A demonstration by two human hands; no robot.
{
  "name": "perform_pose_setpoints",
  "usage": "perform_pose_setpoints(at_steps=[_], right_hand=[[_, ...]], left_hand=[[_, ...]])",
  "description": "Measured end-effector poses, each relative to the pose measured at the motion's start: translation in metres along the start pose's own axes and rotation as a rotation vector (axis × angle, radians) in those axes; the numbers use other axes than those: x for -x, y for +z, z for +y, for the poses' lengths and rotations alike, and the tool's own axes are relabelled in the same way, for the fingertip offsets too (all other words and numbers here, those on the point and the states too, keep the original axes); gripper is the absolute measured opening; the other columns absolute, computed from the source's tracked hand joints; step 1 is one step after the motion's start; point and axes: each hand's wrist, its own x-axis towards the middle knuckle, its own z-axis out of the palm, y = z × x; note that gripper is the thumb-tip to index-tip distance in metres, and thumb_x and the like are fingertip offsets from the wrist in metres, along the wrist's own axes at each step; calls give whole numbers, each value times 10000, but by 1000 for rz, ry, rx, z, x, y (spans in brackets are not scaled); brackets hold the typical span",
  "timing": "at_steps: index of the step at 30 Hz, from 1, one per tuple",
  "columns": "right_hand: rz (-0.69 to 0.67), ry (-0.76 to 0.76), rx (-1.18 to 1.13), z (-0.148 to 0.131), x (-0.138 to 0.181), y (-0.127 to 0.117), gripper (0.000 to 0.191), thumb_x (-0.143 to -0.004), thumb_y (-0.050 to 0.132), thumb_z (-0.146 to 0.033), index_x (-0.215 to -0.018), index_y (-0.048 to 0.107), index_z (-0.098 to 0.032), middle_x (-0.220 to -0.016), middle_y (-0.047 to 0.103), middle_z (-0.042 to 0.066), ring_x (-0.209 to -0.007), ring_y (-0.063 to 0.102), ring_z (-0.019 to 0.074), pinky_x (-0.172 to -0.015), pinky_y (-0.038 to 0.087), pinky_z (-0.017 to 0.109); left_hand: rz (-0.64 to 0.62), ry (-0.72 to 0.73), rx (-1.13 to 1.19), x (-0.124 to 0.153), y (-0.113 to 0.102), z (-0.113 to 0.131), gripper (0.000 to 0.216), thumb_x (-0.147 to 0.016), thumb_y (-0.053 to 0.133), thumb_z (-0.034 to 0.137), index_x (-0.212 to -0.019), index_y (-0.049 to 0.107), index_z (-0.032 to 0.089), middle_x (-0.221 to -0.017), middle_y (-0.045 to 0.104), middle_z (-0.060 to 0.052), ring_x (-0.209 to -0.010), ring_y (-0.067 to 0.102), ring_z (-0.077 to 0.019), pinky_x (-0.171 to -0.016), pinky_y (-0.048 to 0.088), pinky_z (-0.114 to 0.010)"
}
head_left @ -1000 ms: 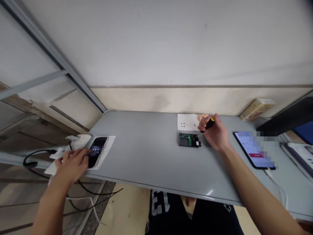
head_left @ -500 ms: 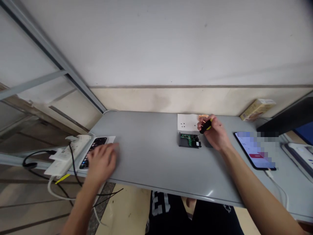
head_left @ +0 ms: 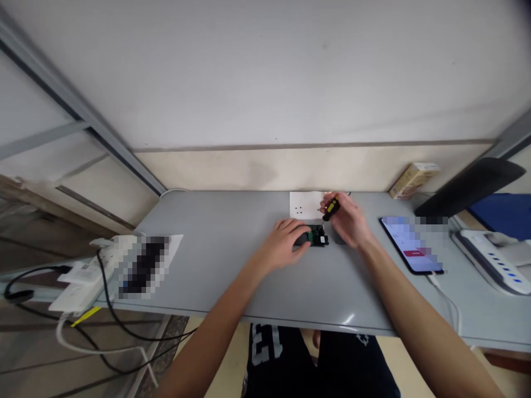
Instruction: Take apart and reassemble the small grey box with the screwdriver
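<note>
A pale grey upper wall (head_left: 265, 72) meets a cream lower wall (head_left: 199, 168), faintly smudged, along a thin grey-brown line (head_left: 207, 148). Against it stands a grey table (head_left: 224, 232), with a glint of light (head_left: 349, 319) near its front edge and a cream floor (head_left: 233, 356) below. On the left, grey metal framing (head_left: 53, 135) borders panels (head_left: 33, 88) that may be glass, though the blur leaves this uncertain
</note>
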Motion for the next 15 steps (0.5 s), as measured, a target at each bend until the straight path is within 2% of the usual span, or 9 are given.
perform_pose_setpoints(at_steps=[2, 4, 6, 8, 9, 12, 15], right_hand=[[-2, -4, 7, 2, 0, -3, 333, -795, 808, -520, -840, 608, -258, -969, 618, 13, -865, 636, 164, -789, 542, 328], [8, -20, 23, 4, 0, -4, 368, -805, 818, -492, -811, 537, -253, -847, 577, -14, -734, 595, 132, -691, 521, 293], [35, -62, 40, 7, -2, -3, 398, -835, 794, -490, -783, 482, -248, -702, 452, -45, -578, 456, 100, -547, 434, 244], [58, -89, 30, 7, -3, -1, 382, -873, 726, -555, -797, 501, -255, -670, 364, -49, -535, 361, 99, -481, 368, 233], [56, -80, 14, 7, -4, 0, 374, -894, 667, -608, -829, 538, -264, -679, 362, -42, -538, 357, 105, -480, 372, 240], [16, 2, -42, 1, -3, 2, 395, -937, 542, -668, -983, 646, -290, -751, 455, -4, -609, 456, 135, -572, 472, 286], [-11, 26, -46, -3, -1, -1, 280, -906, 665, -551, -945, 674, -274, -902, 564, 26, -775, 573, 154, -723, 530, 311]], left_hand=[[-26, 33, -7, -16, 11, -1, 257, -997, 584, 313, -1234, 623, 223, -1249, 650, -82, -1222, 561, -241, -1099, 387, -433], [-34, 38, -21, -21, 19, -2, 232, -993, 589, 311, -1202, 625, 216, -1249, 654, -83, -1225, 566, -244, -1113, 360, -452], [-24, 17, -30, -20, 22, -4, 226, -994, 596, 326, -1189, 624, 216, -1265, 653, -82, -1234, 569, -242, -1124, 335, -463], [-19, 0, -31, -16, 23, -5, 240, -1000, 593, 336, -1213, 618, 228, -1290, 651, -77, -1241, 570, -233, -1124, 323, -462], [-23, 1, -29, -14, 24, -5, 252, -1003, 589, 334, -1234, 614, 237, -1308, 648, -73, -1244, 570, -228, -1120, 320, -460], [-33, 12, -26, -11, 25, -7, 286, -1009, 587, 333, -1285, 604, 261, -1356, 635, -66, -1260, 566, -223, -1109, 308, -462], [-23, 10, -29, -11, 29, -8, 280, -1017, 579, 345, -1282, 612, 260, -1362, 635, -74, -1264, 569, -227, -1112, 295, -471]])
